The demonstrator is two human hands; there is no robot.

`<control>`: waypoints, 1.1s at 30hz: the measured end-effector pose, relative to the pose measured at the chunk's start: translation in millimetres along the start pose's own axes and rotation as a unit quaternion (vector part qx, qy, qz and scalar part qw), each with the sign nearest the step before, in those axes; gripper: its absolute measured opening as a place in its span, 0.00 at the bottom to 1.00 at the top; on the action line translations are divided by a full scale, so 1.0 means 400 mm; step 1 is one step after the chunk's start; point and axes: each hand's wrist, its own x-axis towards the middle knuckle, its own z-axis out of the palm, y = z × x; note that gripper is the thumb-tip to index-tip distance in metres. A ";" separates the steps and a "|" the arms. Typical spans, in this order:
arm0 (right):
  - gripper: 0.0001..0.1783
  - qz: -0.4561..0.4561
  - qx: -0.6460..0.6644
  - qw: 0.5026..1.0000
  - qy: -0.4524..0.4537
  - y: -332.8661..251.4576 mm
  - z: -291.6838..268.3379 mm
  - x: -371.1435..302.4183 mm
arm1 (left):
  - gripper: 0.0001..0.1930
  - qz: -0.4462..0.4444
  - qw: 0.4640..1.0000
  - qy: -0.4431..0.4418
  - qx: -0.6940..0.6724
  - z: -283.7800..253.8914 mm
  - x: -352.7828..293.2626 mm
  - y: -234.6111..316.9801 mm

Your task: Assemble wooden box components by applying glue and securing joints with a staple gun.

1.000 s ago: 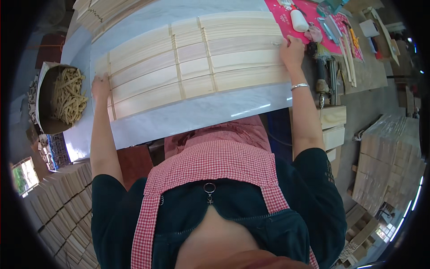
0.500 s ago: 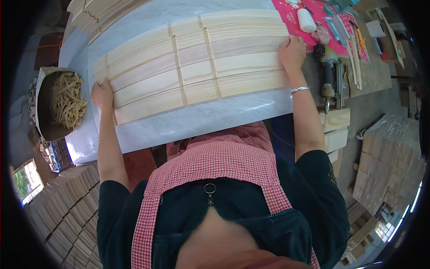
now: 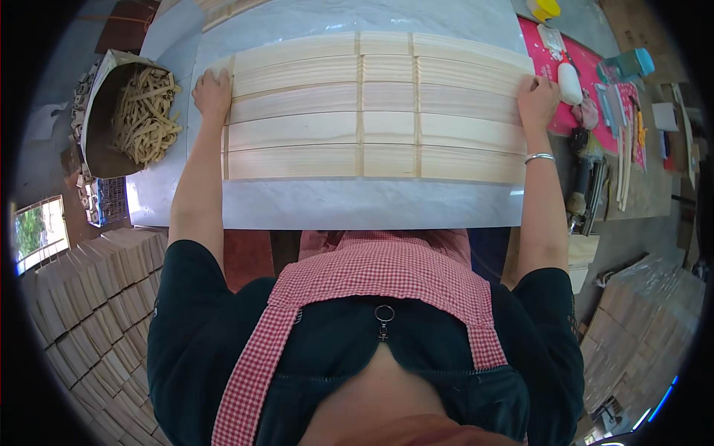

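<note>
Pale wooden slats (image 3: 290, 134) lie side by side in a wide block, their long sides running left to right. Matching notches line up across them in straight bands. At the left ends, my left hand (image 3: 213, 95) is closed against the slats near the far rows. My right hand (image 3: 538, 99), with a silver bangle on its wrist, grips the opposite ends with bent fingers. The undersides of the slats and some fingertips are hidden. Beneath everything is a white-grey marbled tabletop (image 3: 342, 207).
A bin (image 3: 102, 152) of thin wood offcuts stands left. On the right are a pink mat (image 3: 534, 44), a white bottle (image 3: 570, 83), a teal container (image 3: 632, 65) and a dark power tool (image 3: 579, 175). Stacked wood (image 3: 97, 297) fills the lower left.
My view has turned, so the slats now appear level and further right. Both hands stay at the slat ends; my right fingers look more drawn together.
</note>
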 end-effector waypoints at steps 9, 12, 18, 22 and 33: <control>0.19 0.044 0.033 0.998 0.038 -0.004 0.030 0.014 | 0.28 0.046 0.995 0.091 -0.020 0.056 0.005 -0.039; 0.20 0.039 0.016 0.998 0.047 0.003 0.039 0.016 | 0.28 0.047 0.995 0.083 0.007 0.034 -0.003 -0.015; 0.22 0.040 -0.088 0.995 0.036 -0.024 0.005 0.009 | 0.27 0.077 0.995 0.033 0.059 -0.018 -0.006 0.010; 0.22 0.044 -0.066 0.996 0.051 -0.025 0.025 -0.005 | 0.27 0.060 0.995 0.038 0.067 -0.028 -0.020 0.024; 0.29 0.078 -0.199 0.976 0.049 0.334 -0.307 -0.284 | 0.26 0.245 0.963 0.114 0.005 -0.091 -0.231 0.352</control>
